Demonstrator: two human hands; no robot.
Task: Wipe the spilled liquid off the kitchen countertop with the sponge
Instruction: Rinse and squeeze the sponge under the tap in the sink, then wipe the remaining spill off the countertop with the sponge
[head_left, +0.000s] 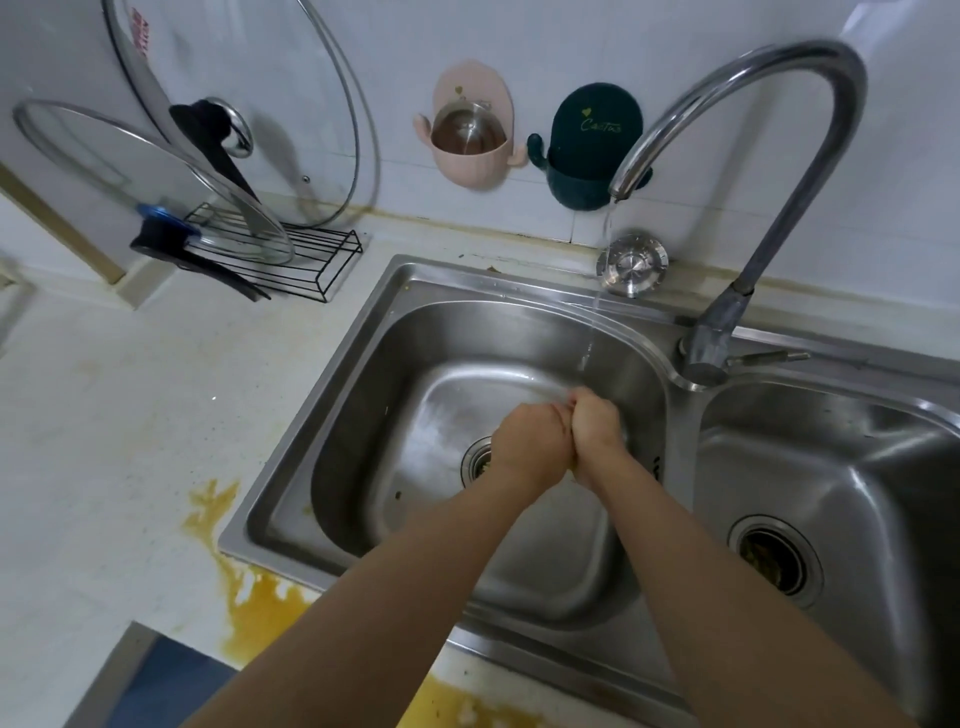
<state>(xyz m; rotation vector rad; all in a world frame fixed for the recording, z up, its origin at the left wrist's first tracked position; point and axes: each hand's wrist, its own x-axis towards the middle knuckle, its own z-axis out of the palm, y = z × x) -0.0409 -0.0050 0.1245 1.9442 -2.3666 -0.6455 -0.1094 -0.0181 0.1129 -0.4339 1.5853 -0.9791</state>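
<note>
Over the left sink basin (363, 395), my left hand (530, 447) and my right hand (597, 431) are pressed together with fingers curled, squeezing something between them under a thin stream of water from the faucet (753, 67). Only a greyish sliver of the sponge (626, 434) shows past my right hand; the rest is hidden. The spilled liquid (254, 618) is a yellow-orange puddle on the pale countertop (104, 441) along the sink's front left corner. More of it lies by the front edge under my left forearm.
A right basin (831, 467) adjoins the left one. A black wire rack (311, 260) with glass lids stands at the back left. Pink (472, 150) and dark green (587, 156) holders hang on the wall. A metal sink plug (631, 262) lies behind the basin.
</note>
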